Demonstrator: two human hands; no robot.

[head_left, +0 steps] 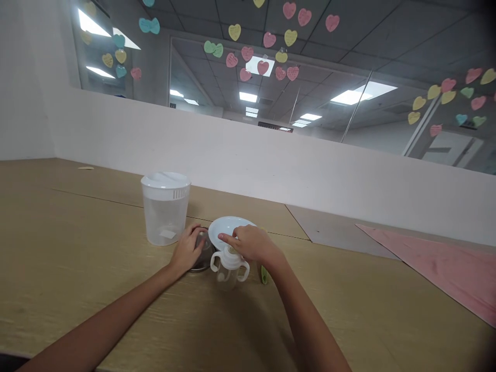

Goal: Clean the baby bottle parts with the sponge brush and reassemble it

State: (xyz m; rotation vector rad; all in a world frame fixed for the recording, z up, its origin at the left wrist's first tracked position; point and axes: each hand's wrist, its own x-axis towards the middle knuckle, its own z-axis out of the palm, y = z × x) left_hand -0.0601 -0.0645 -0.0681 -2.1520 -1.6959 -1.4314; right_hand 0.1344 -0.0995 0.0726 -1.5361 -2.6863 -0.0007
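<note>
My left hand (189, 249) rests with its fingers on a dark, see-through round item with a metal rim (202, 258), perhaps a lid or bowl. My right hand (250, 243) is bent over the top of a clear baby cup (228, 266) with a white lid and two white handles; its fingers are partly hidden, and the thumb points left. Behind the cup, partly covered by my right hand, is a white plate or shallow bowl (221, 226). A green-edged item (264, 275) shows beside my right wrist, mostly hidden.
A translucent bucket with a white lid (165, 214) stands at the left, behind my left hand. A pink cloth (445, 263) lies on the wooden table (96, 248) at the right. A white wall (232, 155) with windows above borders the table's far side.
</note>
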